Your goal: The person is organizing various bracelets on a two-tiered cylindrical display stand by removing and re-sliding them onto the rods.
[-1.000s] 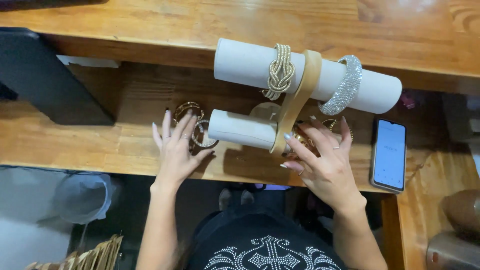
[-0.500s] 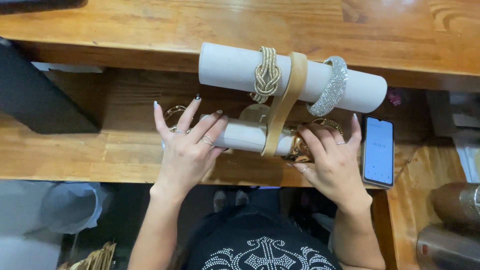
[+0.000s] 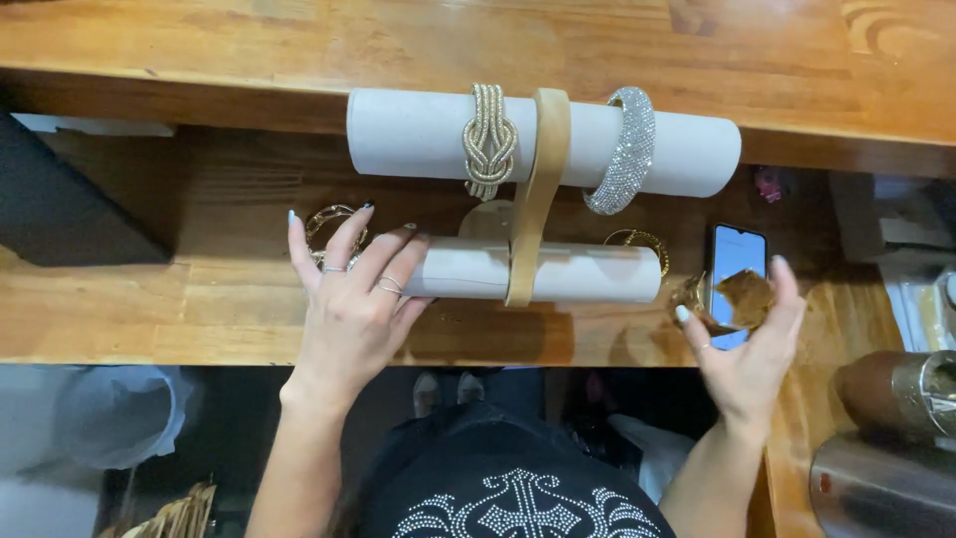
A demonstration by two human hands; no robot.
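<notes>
A two-tier bracelet stand stands on the wooden counter. Its upper white roll (image 3: 418, 134) carries a gold knot bracelet (image 3: 489, 139) and a sparkly silver bangle (image 3: 623, 149); a tan upright (image 3: 538, 194) joins it to the lower white roll (image 3: 588, 274). My left hand (image 3: 351, 309) rests on the left end of the lower roll, fingers spread, beside a gold chain bracelet (image 3: 334, 227) lying on the counter. My right hand (image 3: 742, 344) is off to the right of the stand, holding a wide amber-brown bracelet (image 3: 727, 299) between thumb and fingers. A thin gold bangle (image 3: 642, 242) shows behind the lower roll's right end.
A smartphone (image 3: 737, 261) with a lit screen lies on the counter behind my right hand. A dark flat object (image 3: 60, 204) sits at the left. Metallic containers (image 3: 891, 438) stand at the lower right. A higher wooden shelf (image 3: 299, 45) runs behind the stand.
My right hand has drawn away from the lower roll to the right, carrying the amber-brown bracelet. My left hand moved onto the roll's left end.
</notes>
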